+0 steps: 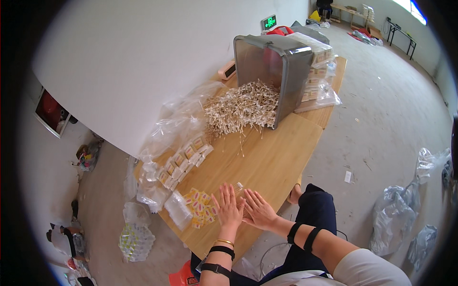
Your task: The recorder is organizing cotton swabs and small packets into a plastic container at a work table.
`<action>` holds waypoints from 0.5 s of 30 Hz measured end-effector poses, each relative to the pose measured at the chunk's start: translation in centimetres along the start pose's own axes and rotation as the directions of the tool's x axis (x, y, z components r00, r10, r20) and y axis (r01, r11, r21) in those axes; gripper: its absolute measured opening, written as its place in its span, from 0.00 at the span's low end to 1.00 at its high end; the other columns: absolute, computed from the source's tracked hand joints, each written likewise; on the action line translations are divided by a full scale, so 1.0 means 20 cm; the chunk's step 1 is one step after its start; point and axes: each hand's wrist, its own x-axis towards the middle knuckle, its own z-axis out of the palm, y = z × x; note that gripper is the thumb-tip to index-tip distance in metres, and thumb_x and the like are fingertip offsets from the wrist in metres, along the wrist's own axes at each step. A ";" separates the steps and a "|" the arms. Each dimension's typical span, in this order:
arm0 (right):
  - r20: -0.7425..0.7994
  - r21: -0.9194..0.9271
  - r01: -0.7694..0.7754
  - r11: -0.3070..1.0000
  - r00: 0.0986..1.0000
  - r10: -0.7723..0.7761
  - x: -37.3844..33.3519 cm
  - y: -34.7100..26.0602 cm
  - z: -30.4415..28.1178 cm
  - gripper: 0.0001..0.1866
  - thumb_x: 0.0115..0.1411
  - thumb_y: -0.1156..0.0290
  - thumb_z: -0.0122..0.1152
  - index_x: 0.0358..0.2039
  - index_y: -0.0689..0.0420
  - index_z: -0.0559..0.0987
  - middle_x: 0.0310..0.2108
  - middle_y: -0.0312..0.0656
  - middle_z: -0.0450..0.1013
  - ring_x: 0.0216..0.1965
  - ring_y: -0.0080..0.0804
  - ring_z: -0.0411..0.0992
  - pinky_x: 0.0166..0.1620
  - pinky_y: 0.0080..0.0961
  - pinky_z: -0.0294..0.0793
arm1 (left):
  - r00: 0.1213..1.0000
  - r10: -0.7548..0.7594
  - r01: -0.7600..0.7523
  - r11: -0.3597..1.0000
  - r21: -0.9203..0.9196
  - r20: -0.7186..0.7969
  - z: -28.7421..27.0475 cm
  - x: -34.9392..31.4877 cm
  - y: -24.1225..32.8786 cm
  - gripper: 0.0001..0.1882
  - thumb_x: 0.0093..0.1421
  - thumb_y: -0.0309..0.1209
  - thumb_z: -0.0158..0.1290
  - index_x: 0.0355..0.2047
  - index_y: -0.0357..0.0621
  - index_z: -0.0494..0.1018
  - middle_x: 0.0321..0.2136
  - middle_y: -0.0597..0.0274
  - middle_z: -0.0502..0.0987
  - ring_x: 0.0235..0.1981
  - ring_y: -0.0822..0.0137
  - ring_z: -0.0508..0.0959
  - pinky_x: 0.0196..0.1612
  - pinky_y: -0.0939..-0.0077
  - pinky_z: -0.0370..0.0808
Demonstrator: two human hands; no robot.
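My left hand (227, 208) and my right hand (258, 210) are over the near part of the wooden table, fingers stretched out and nearly flat. Between them lies a small bunch of cotton swabs (238, 187), its tips showing past my fingers; my palms flank it and hide most of it. Left of my left hand, yellow and white printed cards (201, 208) are spread out, with a stack of clear plastic bags (178, 210) beside them. Farther off, a large heap of loose cotton swabs (245, 107) spills from a grey translucent bin (292, 62) tipped on its side.
Several filled small packs (186, 159) stand in rows along the table's left edge, beside crumpled clear plastic (176, 119). Bagged stacks of packs (317, 83) are behind the bin. A pinkish box-shaped device (227, 70) sits by the wall. Grey plastic bags (393, 219) lie on the floor at right.
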 end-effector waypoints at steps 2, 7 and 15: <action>-0.002 -0.055 0.016 0.998 1.000 -0.016 0.00 0.00 0.00 0.46 0.64 0.38 0.45 0.70 0.62 0.54 0.72 0.59 0.47 0.74 0.50 0.41 0.74 0.44 0.38 | 1.000 0.022 -0.021 1.000 -0.018 0.015 -0.01 0.01 0.01 0.38 0.70 0.57 0.31 0.72 0.45 0.48 0.73 0.53 0.46 0.74 0.55 0.43 0.71 0.39 0.31; 0.032 -0.059 0.003 0.998 0.999 -0.002 0.00 0.00 -0.02 0.47 0.63 0.38 0.46 0.70 0.62 0.54 0.72 0.57 0.47 0.74 0.49 0.41 0.74 0.43 0.37 | 0.994 -0.101 0.086 0.963 -0.256 -0.045 -0.03 -0.08 0.02 0.41 0.70 0.58 0.29 0.72 0.39 0.45 0.73 0.51 0.46 0.74 0.53 0.42 0.72 0.41 0.28; 0.021 -0.073 0.023 0.997 1.000 -0.022 0.00 0.00 -0.01 0.46 0.62 0.41 0.48 0.70 0.63 0.54 0.72 0.56 0.48 0.74 0.49 0.42 0.74 0.43 0.37 | 0.981 -0.183 0.190 0.971 -0.142 0.062 0.06 -0.37 0.07 0.44 0.69 0.57 0.30 0.70 0.30 0.45 0.72 0.42 0.45 0.74 0.50 0.41 0.72 0.42 0.29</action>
